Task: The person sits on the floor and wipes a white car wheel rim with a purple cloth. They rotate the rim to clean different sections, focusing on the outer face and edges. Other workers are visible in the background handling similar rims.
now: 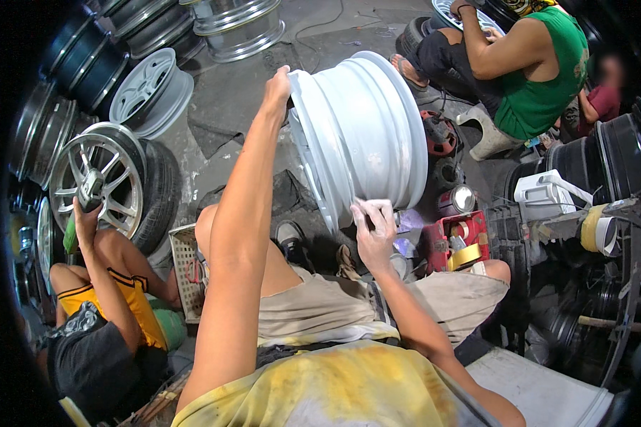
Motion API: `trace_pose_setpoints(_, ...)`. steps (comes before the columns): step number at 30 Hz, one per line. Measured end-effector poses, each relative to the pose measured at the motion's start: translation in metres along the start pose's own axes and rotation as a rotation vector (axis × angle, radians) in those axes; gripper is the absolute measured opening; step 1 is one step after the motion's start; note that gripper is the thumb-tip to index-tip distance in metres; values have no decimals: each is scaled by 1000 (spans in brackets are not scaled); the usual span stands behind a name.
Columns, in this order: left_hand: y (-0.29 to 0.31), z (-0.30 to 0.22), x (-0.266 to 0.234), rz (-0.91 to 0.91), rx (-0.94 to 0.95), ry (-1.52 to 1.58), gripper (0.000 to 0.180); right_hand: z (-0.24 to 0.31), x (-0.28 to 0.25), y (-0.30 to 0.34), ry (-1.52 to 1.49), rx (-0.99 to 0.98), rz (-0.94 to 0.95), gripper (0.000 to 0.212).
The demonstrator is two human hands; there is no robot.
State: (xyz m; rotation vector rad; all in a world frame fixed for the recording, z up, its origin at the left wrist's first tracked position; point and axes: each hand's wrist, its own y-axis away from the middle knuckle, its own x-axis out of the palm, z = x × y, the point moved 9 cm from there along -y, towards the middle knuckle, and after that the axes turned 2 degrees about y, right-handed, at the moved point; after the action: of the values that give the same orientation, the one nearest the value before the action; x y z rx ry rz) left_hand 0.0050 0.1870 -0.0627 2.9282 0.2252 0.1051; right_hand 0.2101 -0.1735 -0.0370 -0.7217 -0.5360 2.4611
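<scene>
As was seen in the head view, a pale grey-white, barrel-shaped metal wheel rim (370,132) was positioned, tilted, at upper centre. Its upper left lip was gripped by the left hand (278,87), fingertips mostly hidden. The powder-whitened right hand (374,229) was placed against the lower edge, fingers bent; whether anything was pinched could not be told. Whiter patches were noted; surface work was judged part-done, remainder undeterminable.
</scene>
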Motion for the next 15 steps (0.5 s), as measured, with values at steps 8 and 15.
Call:
trace_pose_setpoints(8, 40, -28, 3, -24, -31, -86, 57, -5, 1, 4, -11, 33, 48, 9)
trace_pose_setpoints(15, 18, -7, -9, 62, -40, 0, 57, 31, 10, -31, -28, -123, 20, 12)
